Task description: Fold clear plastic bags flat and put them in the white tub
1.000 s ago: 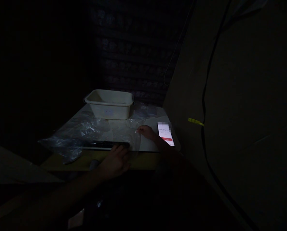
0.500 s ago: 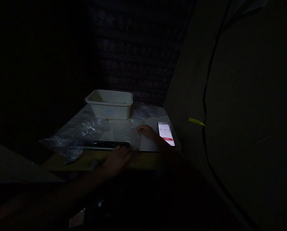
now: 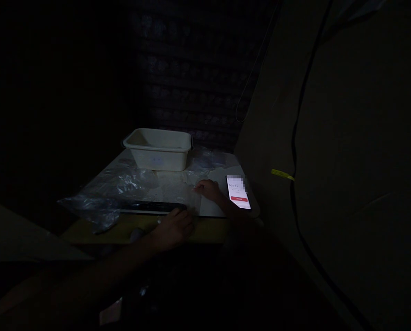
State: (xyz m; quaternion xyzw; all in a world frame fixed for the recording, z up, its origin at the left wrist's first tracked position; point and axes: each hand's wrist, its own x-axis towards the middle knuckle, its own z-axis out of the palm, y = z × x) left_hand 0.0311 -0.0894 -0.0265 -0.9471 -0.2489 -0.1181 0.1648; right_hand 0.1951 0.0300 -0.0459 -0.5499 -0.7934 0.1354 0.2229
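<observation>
In the dim head view, my left hand (image 3: 176, 228) is at the table's front edge, by the right end of a black bar (image 3: 153, 207). Its fingers are curled and dark, and what they hold, if anything, is hidden. My right hand (image 3: 208, 189) is over the white tabletop (image 3: 210, 207), its fingertips pinched together at a thin, clear film (image 3: 191, 195) too faint to make out well. Crumpled clear plastic (image 3: 105, 209) lies on the left part of the table and hangs over its front edge.
A cream tub (image 3: 160, 158) stands at the back of the table. A lit phone (image 3: 238, 192) lies at the right edge. A dark cable (image 3: 292, 156) with a yellow tag (image 3: 281, 174) hangs along the right-hand panel. Dark shelving (image 3: 191, 92) rises behind.
My left hand has shifted slightly right, near the bar's end. My right hand has moved slightly left. The tub, phone and loose plastic look much the same.
</observation>
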